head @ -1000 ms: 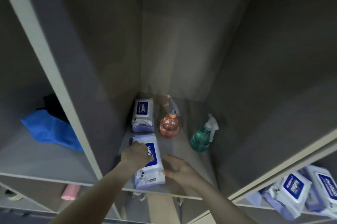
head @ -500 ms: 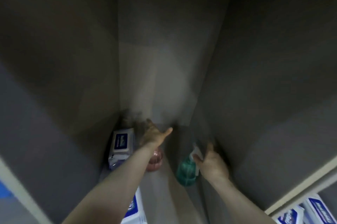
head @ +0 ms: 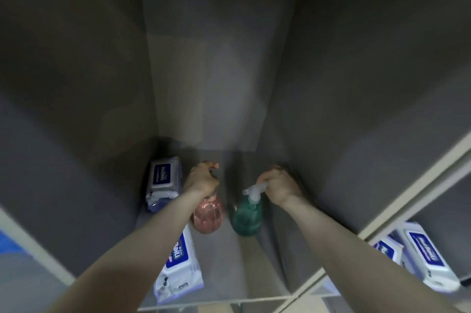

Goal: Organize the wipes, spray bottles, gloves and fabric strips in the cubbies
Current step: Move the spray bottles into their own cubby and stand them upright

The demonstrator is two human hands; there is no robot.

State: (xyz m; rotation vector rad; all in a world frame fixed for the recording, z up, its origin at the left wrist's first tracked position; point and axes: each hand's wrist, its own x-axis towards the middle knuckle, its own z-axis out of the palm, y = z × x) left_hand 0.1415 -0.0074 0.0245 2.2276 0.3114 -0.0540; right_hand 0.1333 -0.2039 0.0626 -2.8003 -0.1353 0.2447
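Note:
Deep inside a grey cubby, my left hand [head: 201,179] is closed around the top of a pink spray bottle [head: 207,217]. My right hand [head: 279,185] grips the white trigger head of a green spray bottle [head: 246,216]. Both bottles stand near the middle of the cubby floor, close side by side. One white-and-blue wipes pack [head: 163,182] lies at the back left. A second wipes pack [head: 178,267] lies at the front left, partly under my left forearm.
The cubby's grey side walls [head: 76,134] close in on both sides, with the shelf's front edge [head: 204,306] below. More wipes packs [head: 420,256] lie in the cubby at the lower right. A bit of blue fabric [head: 7,244] shows at the far left.
Both hands left the front wipes pack, reached to the back of the cubby and closed on the two spray bottles. The camera moved in closer.

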